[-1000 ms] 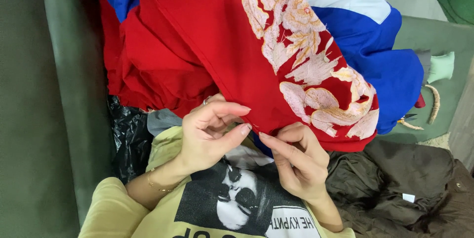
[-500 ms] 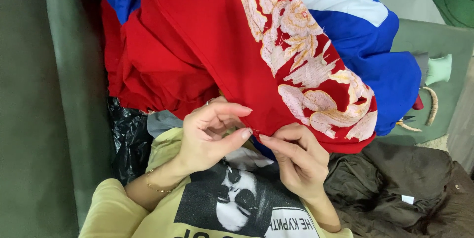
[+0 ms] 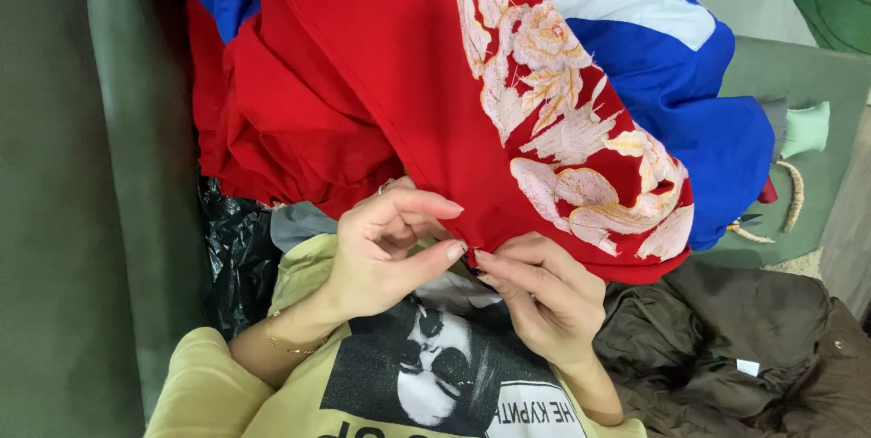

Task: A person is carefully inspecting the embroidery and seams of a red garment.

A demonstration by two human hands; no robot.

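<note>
Pinching the hem of the red embroidered jacket [image 3: 426, 84] | left hand [image 3: 386, 252] thumb and fingers closed on hem edge | right hand [image 3: 544, 297] fingertips pressed on the same hem | jacket draped over green sofa [image 3: 118, 129], above yellow printed shirt [image 3: 426, 374] | dark brown coat [image 3: 726, 347] at sofa's right.

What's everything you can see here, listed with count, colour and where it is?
Embroidered garment: one, red with pale floral stitching, draped over the lap, lower edge at the fingertips.
Blue fabric: one, blue with a white stripe, behind the red, right.
Black plastic bag: one, black, left under the red cloth.
Dark jacket: one, brown-olive, lower right.
Sofa: one, green, left side.
Bracelet: one, gold, left wrist.
T-shirt: one, yellow-olive with a black print, bottom.
Left hand: pinching the red hem.
Right hand: pinching the same hem beside it.
</note>
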